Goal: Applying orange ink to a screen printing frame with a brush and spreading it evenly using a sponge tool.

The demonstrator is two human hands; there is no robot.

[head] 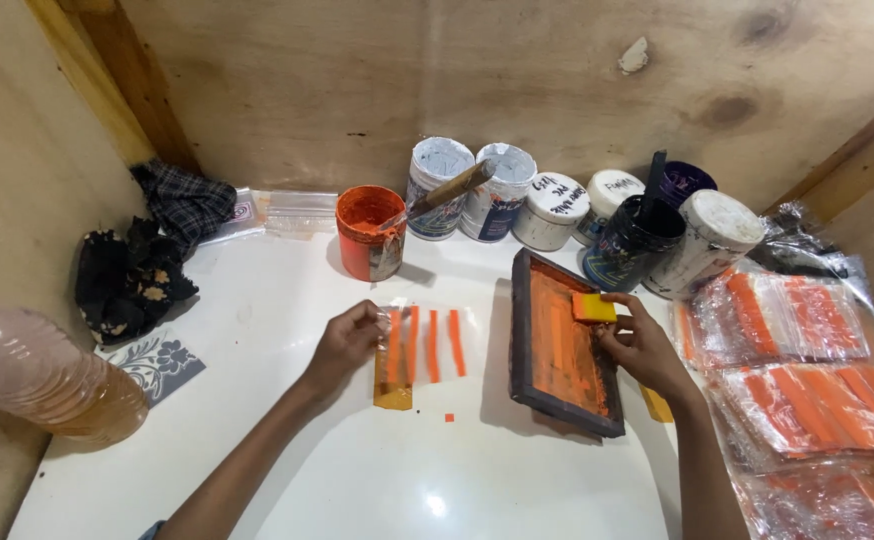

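While stacked rightward, orange-striped clear packets (pixel 807 340)

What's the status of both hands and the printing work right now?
Left hand pinching clear striped sheet. Right hand holding yellow squeegee over framed screen. Nothing between them.

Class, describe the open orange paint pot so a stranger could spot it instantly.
Start at the row of pots along the wooden back wall. The orange paint pot stands at its left end, the only one open, orange inside and out, with a stick leaning in it.
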